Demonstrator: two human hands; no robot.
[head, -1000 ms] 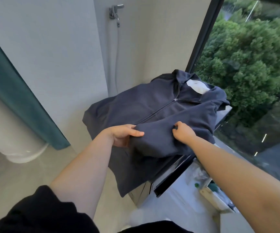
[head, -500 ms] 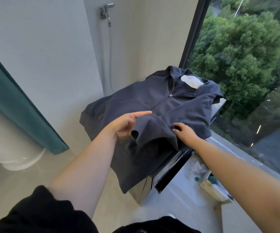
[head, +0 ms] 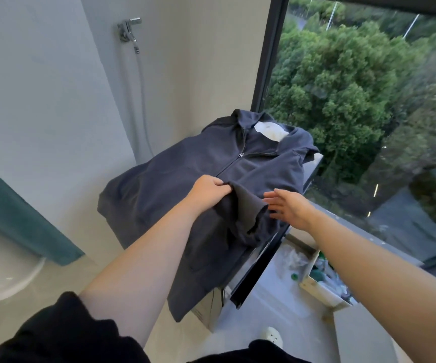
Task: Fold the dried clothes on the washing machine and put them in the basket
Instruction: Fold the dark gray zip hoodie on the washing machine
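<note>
Left grip point(head: 209, 191) pinches the sleeve point(head: 248, 208) of a dark blue zip jacket point(head: 159, 189), fingers curled into the cloth. My right grip point(head: 287, 205) is open with its fingers spread, just beside the sleeve's cuff; I cannot tell if it touches. I see the jacket spread over the washing machine point(head: 206, 314), hem hanging down its front, beside a window point(head: 368, 100).

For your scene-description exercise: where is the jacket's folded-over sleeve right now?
Head view, mid-frame: the sleeve lies across the front of the dark jacket, gripped by the left hand, with the open right hand close beside it.
</note>
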